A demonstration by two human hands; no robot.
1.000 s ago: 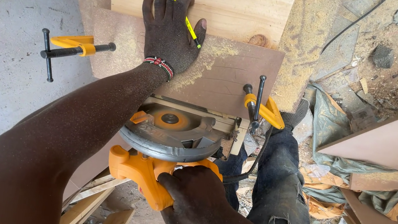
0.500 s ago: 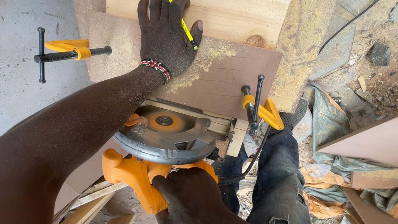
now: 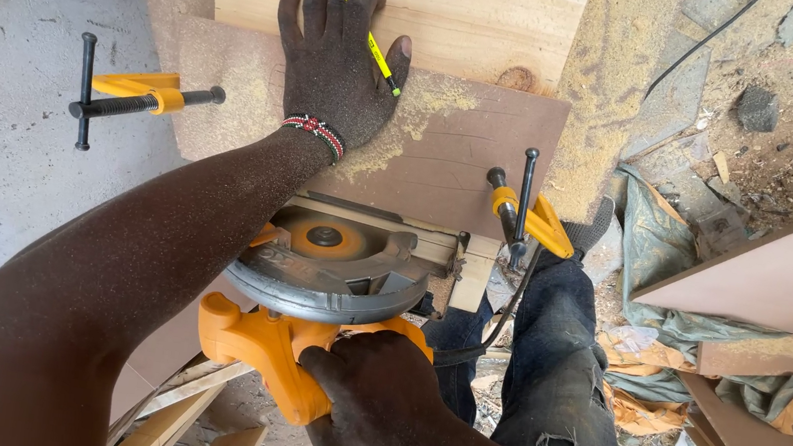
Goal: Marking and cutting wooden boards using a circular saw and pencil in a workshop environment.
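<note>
**Circular saw held at the near edge of a clamped board**

Left of frame: an orange bar clamp [image 3: 135, 92] grips the brown board [image 3: 465, 161] at its left edge. Upper centre: the left hand [image 3: 335, 69] lies flat, fingers spread, pressing on the board with a yellow pencil [image 3: 357, 11] between the fingers; sawdust lies beside it. Lower centre: the right hand [image 3: 376, 392] is clenched around the orange handle of the circular saw [image 3: 326, 265], whose base sits at the board's near edge. Right of centre: a second clamp [image 3: 524, 213]. The saw looks heavy and rigid; the handle appears the safe hold, clear of the blade guard.
</note>
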